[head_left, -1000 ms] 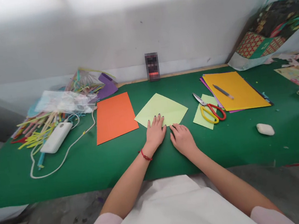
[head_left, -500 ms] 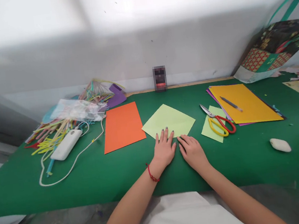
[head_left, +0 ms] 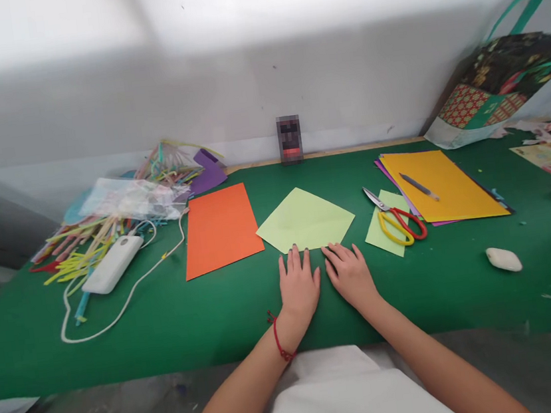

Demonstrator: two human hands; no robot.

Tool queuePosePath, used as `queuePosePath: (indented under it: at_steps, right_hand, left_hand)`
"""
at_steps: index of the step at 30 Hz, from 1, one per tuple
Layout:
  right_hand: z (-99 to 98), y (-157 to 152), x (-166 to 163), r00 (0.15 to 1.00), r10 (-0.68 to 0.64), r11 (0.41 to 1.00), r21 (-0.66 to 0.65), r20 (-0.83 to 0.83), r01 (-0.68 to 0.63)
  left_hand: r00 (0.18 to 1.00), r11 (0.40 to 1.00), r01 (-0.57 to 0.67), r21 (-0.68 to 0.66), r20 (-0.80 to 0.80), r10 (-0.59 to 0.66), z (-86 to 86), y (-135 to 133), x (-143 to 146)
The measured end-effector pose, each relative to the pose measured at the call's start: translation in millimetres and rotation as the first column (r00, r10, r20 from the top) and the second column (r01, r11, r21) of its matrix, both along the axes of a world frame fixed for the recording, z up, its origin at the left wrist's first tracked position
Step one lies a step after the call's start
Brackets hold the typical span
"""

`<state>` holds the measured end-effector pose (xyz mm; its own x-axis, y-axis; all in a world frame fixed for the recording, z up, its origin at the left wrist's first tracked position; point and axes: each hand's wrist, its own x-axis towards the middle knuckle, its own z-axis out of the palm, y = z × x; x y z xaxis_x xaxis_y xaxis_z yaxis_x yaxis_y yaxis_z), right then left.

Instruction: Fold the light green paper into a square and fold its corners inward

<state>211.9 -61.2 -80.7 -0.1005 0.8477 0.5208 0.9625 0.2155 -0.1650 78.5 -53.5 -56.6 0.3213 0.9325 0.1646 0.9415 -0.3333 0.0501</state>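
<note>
A light green sheet of paper (head_left: 306, 219) lies on the green table in front of me, its bottom corner folded so the near edge runs straight. My left hand (head_left: 299, 284) rests palm down with its fingers apart, the fingertips at that near edge. Beside it, my right hand (head_left: 348, 271) lies flat with slightly bent fingers, the fingertips close to the same edge. Neither hand holds anything. To the left is an orange sheet (head_left: 221, 230). On the right, scissors (head_left: 392, 215) with one yellow and one red handle lie on a smaller light green piece (head_left: 377, 234).
A pen (head_left: 418, 185) lies on a stack of coloured paper (head_left: 459, 190). A white eraser-like block (head_left: 504, 259) is at the right. At left are a white power bank (head_left: 113, 264), its cable, and a heap of paper strips (head_left: 84, 247). A bag (head_left: 497, 89) stands at the back right.
My left hand has slid back toward me from the green paper to its near edge. My right hand stays nearly in place. The whole view has shifted slightly.
</note>
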Motion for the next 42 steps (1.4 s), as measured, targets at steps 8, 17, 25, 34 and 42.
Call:
queuePosePath:
  at_steps: [8, 17, 25, 34, 42]
  right_hand:
    - [7.0, 6.0, 2.3, 0.999, -0.015, 1.000, -0.003, -0.039, 0.015]
    - [6.5, 8.0, 10.1, 0.983, -0.057, 0.998, -0.047, -0.172, 0.050]
    - [10.7, 9.0, 19.8, 0.889, -0.120, 0.987, -0.148, -0.443, 0.060]
    - [7.5, 3.2, 6.8, 0.994, -0.058, 0.995, -0.086, -0.096, 0.050]
    - [14.2, 5.4, -1.5, 0.993, -0.042, 0.991, -0.123, 0.111, 0.056]
  left_hand:
    - [1.000, 1.000, -0.014, 0.007, 0.013, 0.014, 4.3, 0.2, 3.1]
    - [0.858, 0.951, -0.158, -0.264, 0.440, 0.264, 18.5, 20.6, -16.8]
    - [0.506, 0.862, -0.056, -0.503, 0.730, 0.459, 20.7, 42.0, -42.7]
    - [0.946, 0.993, -0.028, -0.115, 0.318, 0.063, 17.0, 15.0, -18.6]
    - [0.998, 0.998, 0.050, -0.036, -0.029, -0.051, 10.0, 6.6, -2.9]
